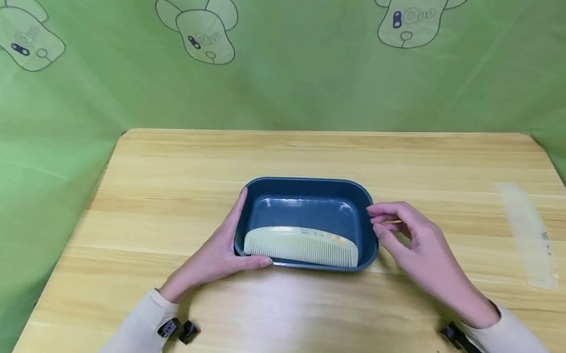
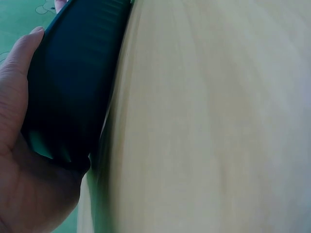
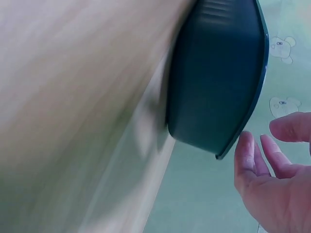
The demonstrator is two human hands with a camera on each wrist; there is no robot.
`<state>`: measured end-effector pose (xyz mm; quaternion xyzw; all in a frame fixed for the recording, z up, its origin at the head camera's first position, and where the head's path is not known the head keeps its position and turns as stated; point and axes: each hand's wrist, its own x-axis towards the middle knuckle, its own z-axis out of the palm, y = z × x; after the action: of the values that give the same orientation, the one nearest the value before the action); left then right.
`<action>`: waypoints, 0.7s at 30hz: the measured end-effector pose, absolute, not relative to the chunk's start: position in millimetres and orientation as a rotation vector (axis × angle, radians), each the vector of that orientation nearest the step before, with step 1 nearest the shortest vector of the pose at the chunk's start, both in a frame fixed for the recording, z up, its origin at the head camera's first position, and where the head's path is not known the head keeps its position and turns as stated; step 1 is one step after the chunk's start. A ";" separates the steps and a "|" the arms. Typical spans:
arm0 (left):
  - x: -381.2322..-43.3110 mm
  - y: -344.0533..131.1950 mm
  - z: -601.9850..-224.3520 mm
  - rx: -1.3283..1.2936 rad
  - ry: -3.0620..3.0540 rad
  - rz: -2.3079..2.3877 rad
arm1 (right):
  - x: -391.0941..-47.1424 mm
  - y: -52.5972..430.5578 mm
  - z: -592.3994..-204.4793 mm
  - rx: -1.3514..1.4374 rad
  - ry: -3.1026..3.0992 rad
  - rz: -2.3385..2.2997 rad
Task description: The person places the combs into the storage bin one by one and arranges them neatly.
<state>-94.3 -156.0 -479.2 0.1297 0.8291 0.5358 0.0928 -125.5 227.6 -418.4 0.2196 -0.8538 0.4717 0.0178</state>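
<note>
A dark blue plastic box (image 1: 307, 189), open at the top, stands on the table. My left hand (image 1: 217, 256) grips its left end, thumb along the near rim and fingers around the side. In the left wrist view that hand (image 2: 34, 184) wraps the box's corner (image 2: 73, 82). Inside, along the near wall, lies a pale comb (image 1: 301, 245) with its teeth toward me. At the right rim my right hand (image 1: 418, 245) has loosely bent fingers and holds nothing. The right wrist view shows its fingertips close by the box's rim (image 3: 243, 127); contact is unclear.
A second pale, translucent comb (image 1: 527, 237) lies on the right side of the wooden table (image 1: 168, 187). Green cloth (image 1: 292, 85) with printed animal heads hangs behind and around the table.
</note>
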 end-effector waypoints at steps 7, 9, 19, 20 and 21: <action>-97.3 -153.7 -476.1 0.356 2.435 1.572 | -123.9 253.8 -419.9 0.554 -2.680 1.411; -97.7 -154.7 -475.1 0.342 2.426 1.570 | -124.0 261.5 -420.9 0.517 -2.683 1.429; -94.7 -156.2 -476.0 0.354 2.455 1.574 | -122.9 291.5 -420.7 0.328 -2.697 1.550; -93.8 -155.5 -476.2 0.354 2.455 1.576 | -123.0 295.7 -419.8 0.309 -2.696 1.579; -93.0 -154.7 -476.3 0.356 2.453 1.579 | -123.1 300.4 -418.7 0.288 -2.693 1.608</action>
<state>-93.0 -154.7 -476.3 0.1204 0.8303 0.5346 0.1011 -123.1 300.4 -418.7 0.0913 -0.8550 0.5106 -0.0043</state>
